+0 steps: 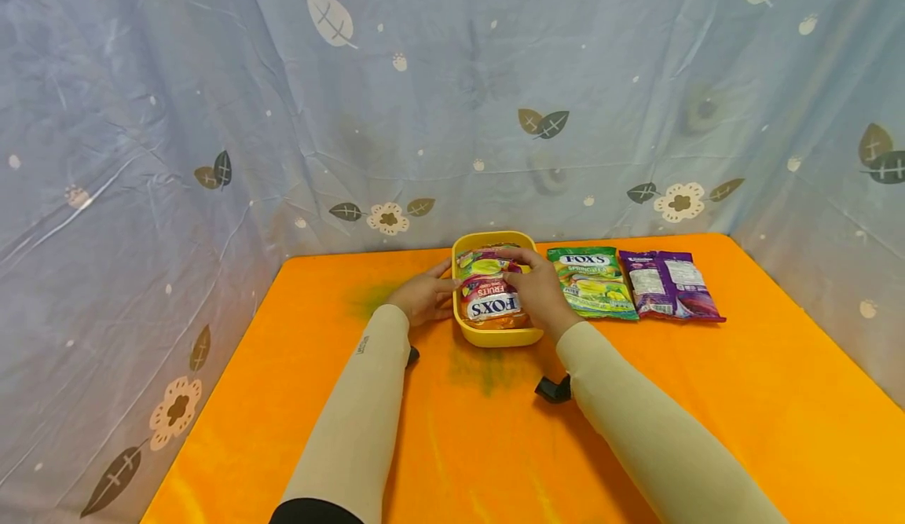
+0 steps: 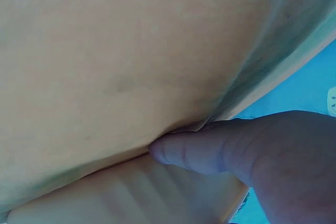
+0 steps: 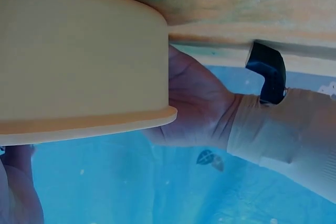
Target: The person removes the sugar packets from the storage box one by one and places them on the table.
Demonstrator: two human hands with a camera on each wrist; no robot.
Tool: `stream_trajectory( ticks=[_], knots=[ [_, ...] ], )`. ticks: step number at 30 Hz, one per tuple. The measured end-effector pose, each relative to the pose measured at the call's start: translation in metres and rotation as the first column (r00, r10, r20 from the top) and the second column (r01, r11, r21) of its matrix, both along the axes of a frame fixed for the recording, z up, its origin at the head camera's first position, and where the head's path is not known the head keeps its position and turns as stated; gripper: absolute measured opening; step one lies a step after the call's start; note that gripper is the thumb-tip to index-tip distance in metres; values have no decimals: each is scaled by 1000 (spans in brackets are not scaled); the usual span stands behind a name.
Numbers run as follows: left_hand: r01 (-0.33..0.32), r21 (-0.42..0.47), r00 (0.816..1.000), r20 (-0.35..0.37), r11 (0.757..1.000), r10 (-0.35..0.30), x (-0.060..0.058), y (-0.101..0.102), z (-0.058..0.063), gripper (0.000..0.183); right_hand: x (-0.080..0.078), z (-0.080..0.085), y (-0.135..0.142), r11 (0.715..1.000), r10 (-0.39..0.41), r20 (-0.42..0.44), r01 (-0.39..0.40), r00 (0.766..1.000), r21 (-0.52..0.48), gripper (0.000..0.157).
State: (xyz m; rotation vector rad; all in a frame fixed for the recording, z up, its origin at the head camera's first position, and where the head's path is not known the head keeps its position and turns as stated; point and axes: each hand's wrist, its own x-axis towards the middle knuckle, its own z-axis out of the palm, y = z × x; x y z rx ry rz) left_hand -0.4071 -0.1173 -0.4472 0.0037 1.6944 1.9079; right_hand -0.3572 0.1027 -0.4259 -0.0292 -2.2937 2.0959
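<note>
A yellow container (image 1: 502,338) stands on the orange table with a red and purple FOX'S Fruits candy bag (image 1: 489,284) lying in it, its lettering upside down. Beneath that bag, more orange wrapping shows. My left hand (image 1: 424,296) rests against the container's left side, fingers near the rim; in the left wrist view a straight thumb (image 2: 210,153) touches a pale surface. From the right, my right hand (image 1: 536,288) reaches over the rim, and its fingers rest on the top of the candy bag. The right wrist view shows the container's wall (image 3: 84,56) with the left palm beyond it.
To the right of the container lie a green FOX'S Spring Tea candy bag (image 1: 592,284) and a purple candy bag (image 1: 670,287), side by side. A blue patterned curtain (image 1: 467,115) stands close behind the table's back edge. Black camera mounts (image 1: 554,389) sit at the wrists.
</note>
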Motion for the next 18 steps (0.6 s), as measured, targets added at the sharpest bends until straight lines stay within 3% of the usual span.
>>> stream_trajectory(
  ticks=[18],
  knots=[
    [-1,-14,1000,-5,1000,1,0,1,0,72,4,3,4,987,-12,-16,9,1000,-158,39]
  ],
)
